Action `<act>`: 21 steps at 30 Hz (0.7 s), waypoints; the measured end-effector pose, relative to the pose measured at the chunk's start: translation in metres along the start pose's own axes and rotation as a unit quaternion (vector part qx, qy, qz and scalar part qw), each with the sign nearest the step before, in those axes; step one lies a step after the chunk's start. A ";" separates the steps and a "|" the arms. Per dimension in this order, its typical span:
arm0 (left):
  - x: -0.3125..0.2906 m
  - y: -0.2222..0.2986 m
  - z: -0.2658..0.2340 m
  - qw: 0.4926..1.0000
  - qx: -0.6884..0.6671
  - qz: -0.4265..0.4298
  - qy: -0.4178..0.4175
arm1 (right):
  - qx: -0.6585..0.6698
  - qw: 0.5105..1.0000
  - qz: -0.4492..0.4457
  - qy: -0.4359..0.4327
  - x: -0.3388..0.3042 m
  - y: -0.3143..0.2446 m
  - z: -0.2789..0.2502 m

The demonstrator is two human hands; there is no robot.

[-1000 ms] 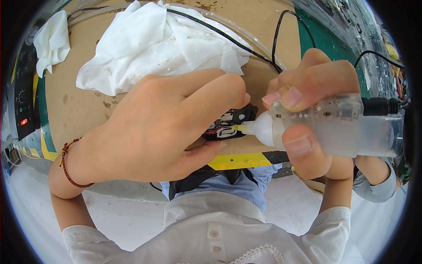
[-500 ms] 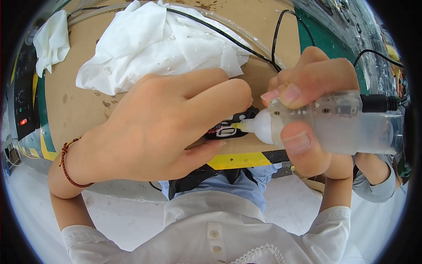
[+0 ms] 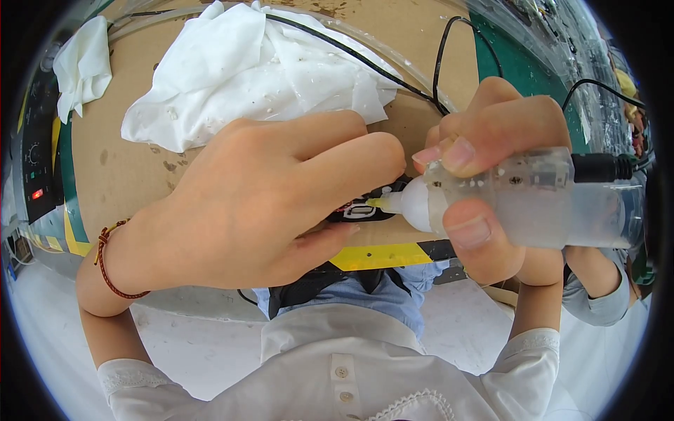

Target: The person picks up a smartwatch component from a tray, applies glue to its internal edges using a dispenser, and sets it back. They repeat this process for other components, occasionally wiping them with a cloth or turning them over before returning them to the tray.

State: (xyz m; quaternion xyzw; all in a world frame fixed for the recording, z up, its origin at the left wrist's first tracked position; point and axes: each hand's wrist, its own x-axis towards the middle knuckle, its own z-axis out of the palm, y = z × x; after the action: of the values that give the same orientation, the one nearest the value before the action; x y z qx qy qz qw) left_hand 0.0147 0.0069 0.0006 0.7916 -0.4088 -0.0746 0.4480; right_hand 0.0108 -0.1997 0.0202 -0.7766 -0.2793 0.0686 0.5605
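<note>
My left hand (image 3: 281,186) is closed on a small black part (image 3: 364,211) with a pale ring-shaped slot and fine reddish wires; my fingers cover much of it. In my right hand (image 3: 498,140), thumb below and fingers above, lies a translucent dispensing bottle (image 3: 537,200) with a white cone-shaped front. Its yellowish nozzle tip (image 3: 379,202) points left and meets or hovers just over the black part beside the slot; I cannot tell if they touch. A black plug (image 3: 600,168) with a cable runs along the bottle's upper side.
A crumpled white cloth (image 3: 246,77) covers the far middle of the brown board (image 3: 105,161). A black cable (image 3: 351,52) crosses it. At left stand a smaller cloth (image 3: 83,67) and a black control box (image 3: 36,161). Clear plastic bags (image 3: 540,42) lie far right, near another person's arm (image 3: 597,270).
My right hand has shifted slightly left with the dispensing bottle, its nozzle tip sliding a little left over the black part. The left hand has barely moved.
</note>
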 end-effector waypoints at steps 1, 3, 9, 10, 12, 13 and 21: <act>0.000 0.000 0.000 1.000 0.001 0.001 0.001 | 0.001 1.000 -0.009 0.009 0.000 0.001 0.002; -0.001 0.000 -0.001 1.000 0.003 -0.002 -0.002 | 0.003 1.000 -0.019 0.017 0.000 0.002 0.004; -0.001 0.001 0.000 1.000 0.005 -0.001 -0.002 | -0.001 0.999 -0.032 0.010 -0.001 0.003 -0.002; -0.001 0.001 0.000 1.000 0.003 0.004 0.003 | -0.015 0.999 -0.039 -0.001 -0.001 0.003 -0.004; 0.000 0.002 0.000 1.000 0.005 -0.001 -0.003 | -0.030 0.998 -0.046 -0.012 -0.001 0.002 -0.005; -0.001 0.002 -0.001 1.000 0.008 -0.007 -0.009 | -0.032 0.999 -0.040 -0.005 -0.001 0.002 -0.004; -0.001 0.003 -0.004 1.000 0.004 -0.021 -0.016 | -0.072 0.997 -0.017 -0.013 0.002 -0.006 -0.004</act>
State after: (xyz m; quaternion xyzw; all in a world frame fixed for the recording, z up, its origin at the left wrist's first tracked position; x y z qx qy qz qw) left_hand 0.0142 0.0093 0.0048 0.8005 -0.3995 -0.0947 0.4366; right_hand 0.0121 -0.2009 0.0281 -0.8089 -0.3043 0.0487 0.5007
